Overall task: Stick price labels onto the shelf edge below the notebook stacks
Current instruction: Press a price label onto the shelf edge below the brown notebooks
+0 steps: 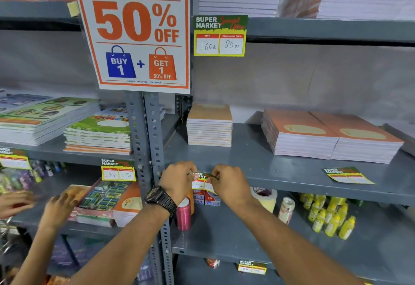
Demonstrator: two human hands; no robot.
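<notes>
A green and yellow price label (201, 181) with handwritten numbers is held against the front edge of the grey middle shelf (292, 184). My left hand (178, 180), with a black watch on the wrist, pinches the label's left side. My right hand (230, 183) pinches its right side and covers part of it. Above and behind stands a small stack of tan notebooks (209, 126). A wider stack of orange notebooks (330, 136) lies to the right. A blank price label (347, 175) lies flat on the shelf in front of that stack.
Filled-in labels hang at the upper shelf (220, 35) and the left shelf edge (118, 170). A large 50% OFF poster (137, 28) hangs on the upright post. Another person's hands (57, 208) reach into the lower left shelf. Tape rolls, a pink spool and yellow bottles (330, 217) sit below.
</notes>
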